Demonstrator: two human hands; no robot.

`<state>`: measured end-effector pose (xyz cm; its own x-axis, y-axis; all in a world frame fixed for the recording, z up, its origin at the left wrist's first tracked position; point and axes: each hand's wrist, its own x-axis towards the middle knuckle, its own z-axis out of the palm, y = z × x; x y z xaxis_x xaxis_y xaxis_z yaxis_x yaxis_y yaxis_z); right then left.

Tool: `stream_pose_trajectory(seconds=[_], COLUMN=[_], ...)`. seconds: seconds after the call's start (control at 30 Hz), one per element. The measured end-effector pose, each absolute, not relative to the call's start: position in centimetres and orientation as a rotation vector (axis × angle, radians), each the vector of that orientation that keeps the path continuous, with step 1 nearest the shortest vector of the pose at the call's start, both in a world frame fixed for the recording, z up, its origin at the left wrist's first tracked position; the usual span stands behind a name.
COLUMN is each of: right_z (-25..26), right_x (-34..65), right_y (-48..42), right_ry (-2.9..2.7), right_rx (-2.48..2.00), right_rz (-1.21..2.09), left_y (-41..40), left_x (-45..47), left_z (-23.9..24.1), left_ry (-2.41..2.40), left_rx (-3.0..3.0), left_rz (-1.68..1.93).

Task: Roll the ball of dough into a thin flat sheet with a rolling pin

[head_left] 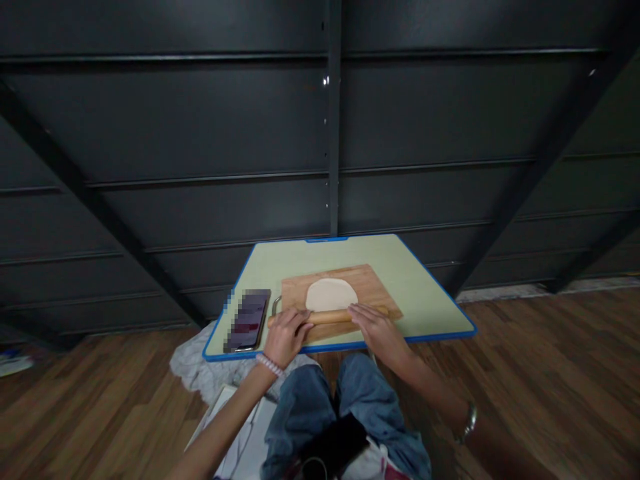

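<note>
A flattened, pale round of dough [332,294] lies on a wooden cutting board [376,285]. Across the dough's near edge runs a light wooden rolling pin [331,317]. My left hand [285,337] grips the pin near its left end, fingers bent over it. Towards the other end, my right hand [377,330] presses on the pin with its fingers laid over the top. Both palms and the undersides of the fingers are hidden from view. A curved metal handle [277,305] sticks out at the board's left side, just beyond my left hand.
The board rests on a low pale-green table [425,300] with a blue rim. A phone [251,320], partly pixelated, lies on its left side. Dark metal panels [240,120] stand behind the table. Crumpled light cloth [193,363] lies beside my legs [305,400] on the wooden floor [540,360].
</note>
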<state>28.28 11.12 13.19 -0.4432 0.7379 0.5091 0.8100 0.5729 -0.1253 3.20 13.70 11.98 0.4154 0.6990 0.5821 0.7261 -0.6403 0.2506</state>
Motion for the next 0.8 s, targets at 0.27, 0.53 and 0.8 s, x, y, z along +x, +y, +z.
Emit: stream_pose_trajectory(seconds=[0.27, 0.53, 0.8], right_z=[12.5, 14.5, 15.6], right_x=[28.7, 27.9, 26.3], right_y=[13.0, 17.0, 23.7], right_ry=[-2.357, -2.389, -2.370], right_rx=[-1.254, -1.347, -1.654], right_rz=[-0.244, -0.116, 0.069], left_y=[12.9, 17.3, 23.4], left_x=[6.3, 7.2, 7.5], left_z=[12.9, 14.6, 15.4], left_ry=[-1.480, -1.651, -1.926], left_rx=[-2.476, -2.454, -2.514], left_rz=[-0.685, -0.404, -0.123])
